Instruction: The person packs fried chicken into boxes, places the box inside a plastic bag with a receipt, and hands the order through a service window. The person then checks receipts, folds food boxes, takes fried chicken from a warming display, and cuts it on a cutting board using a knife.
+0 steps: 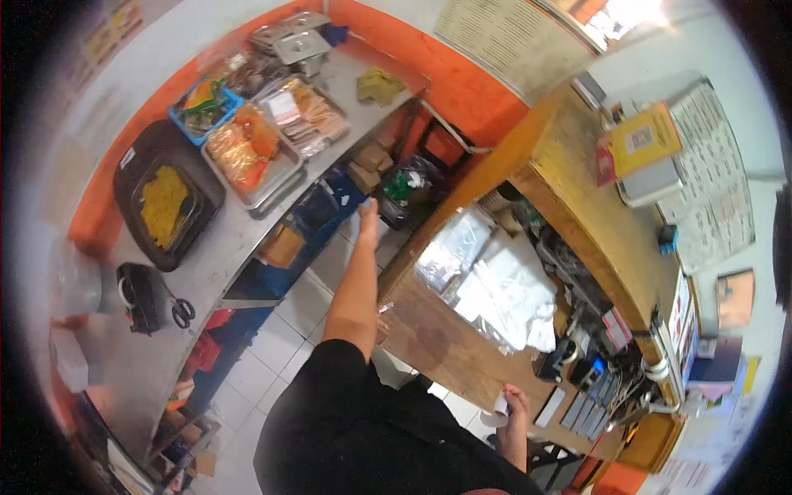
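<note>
The wooden desk [437,338] is set beside a white tiled floor [256,367]. Across the floor from it, a long metal counter [223,280] is backed by an orange and white wall [474,91]. Above the desk, bright light [639,12] is admitted.

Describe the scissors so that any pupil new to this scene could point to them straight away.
Look at the long metal counter on the left and find the black tray bearing a yellow heap. Just below it in the picture sits a black tape dispenser. The scissors lie to its right, set apart by their two dark looped handles.
</note>
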`<state>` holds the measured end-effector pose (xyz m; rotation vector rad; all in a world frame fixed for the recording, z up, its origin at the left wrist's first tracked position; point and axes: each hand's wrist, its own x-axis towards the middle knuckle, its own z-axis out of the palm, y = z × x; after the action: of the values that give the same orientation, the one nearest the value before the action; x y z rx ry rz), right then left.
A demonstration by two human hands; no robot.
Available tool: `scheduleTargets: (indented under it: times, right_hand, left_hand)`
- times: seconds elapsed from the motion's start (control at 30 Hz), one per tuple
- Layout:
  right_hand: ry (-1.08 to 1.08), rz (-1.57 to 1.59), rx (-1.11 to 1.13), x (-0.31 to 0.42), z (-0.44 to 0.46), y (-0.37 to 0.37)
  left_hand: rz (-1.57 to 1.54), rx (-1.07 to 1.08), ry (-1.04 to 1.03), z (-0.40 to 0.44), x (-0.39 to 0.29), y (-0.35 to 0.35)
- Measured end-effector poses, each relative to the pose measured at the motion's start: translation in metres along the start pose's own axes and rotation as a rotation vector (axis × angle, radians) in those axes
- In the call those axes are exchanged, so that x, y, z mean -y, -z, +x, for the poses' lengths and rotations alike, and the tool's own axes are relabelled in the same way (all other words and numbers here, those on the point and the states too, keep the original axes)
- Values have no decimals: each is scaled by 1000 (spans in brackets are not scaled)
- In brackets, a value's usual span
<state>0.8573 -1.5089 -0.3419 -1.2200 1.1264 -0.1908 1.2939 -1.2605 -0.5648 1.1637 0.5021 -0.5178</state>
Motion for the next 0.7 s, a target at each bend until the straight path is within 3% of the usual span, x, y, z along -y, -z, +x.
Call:
scheduleTargets:
  times: [0.07,0.17,0.2,0.27,0.3,0.33,0.37,0.43,0.53,0.63,0.7]
  right_hand:
    - [-39,-34,9,0,-6,-6]
    - [-144,0,40,-15,-4,-1]
    - [-111,-36,82,-16,-5,1]
    - [-272,42,159,-14,-4,7]
    - [-212,11,145,-12,-5,8]
    - [-215,-75,236,-10,-5,18]
    - [-225,-46,224,-14,-4,27]
    - [-159,-63,429,-27,-2,47]
    - [-65,-160,515,-51,2,72]
    - [238,-180,635,-91,6,95]
    - [276,-146,757,-93,-1,116]
  left_hand:
    - [313,2,-53,27,23,32]
    - [245,-35,-255,50,128,115]
    - [-136,-53,-196,52,166,150]
    - [137,-253,-152,-73,157,144]
    - [70,-281,-96,-79,188,172]
    - [200,-263,-86,-127,195,181]
    - [231,-298,-77,-168,203,175]
    - [273,-343,-75,-241,219,159]
    - [340,-170,-83,-318,243,119]
    - [512,276,-131,-404,237,25]
    - [471,536,-136,-468,232,-45]
